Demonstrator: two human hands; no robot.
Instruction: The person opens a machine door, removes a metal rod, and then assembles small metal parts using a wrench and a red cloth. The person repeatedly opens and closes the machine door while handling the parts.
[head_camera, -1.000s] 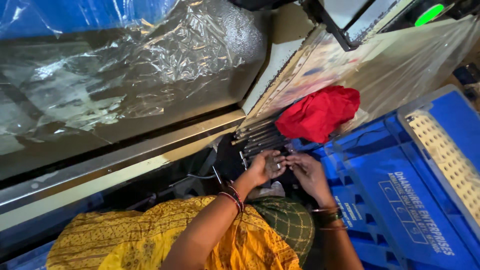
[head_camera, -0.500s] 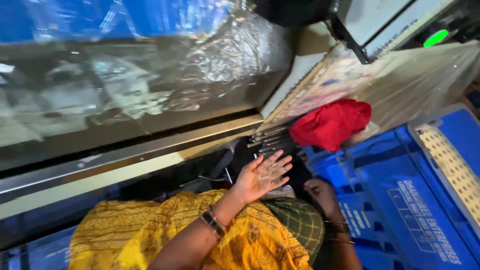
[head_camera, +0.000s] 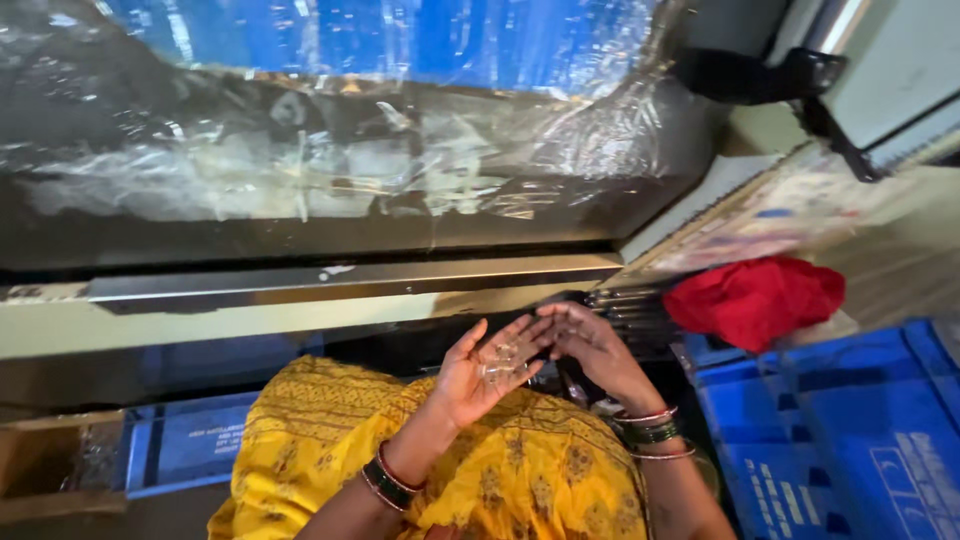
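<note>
Small clear pieces (head_camera: 497, 362) lie in an upturned palm at lower centre of the frame.

The left hand (head_camera: 485, 370) is spread wide, palm up, with the tiny transparent bits resting on it; what they are is too small to tell. The right hand (head_camera: 590, 350), fingers loosely curled, touches the left hand's fingertips, and whether it pinches a piece cannot be told. Both wrists wear bangles above a yellow patterned garment (head_camera: 480, 470). A red cloth (head_camera: 755, 298) lies at right, above a blue plastic crate (head_camera: 850, 430). Crinkled clear plastic sheeting (head_camera: 350, 170) fills the upper frame.
</note>
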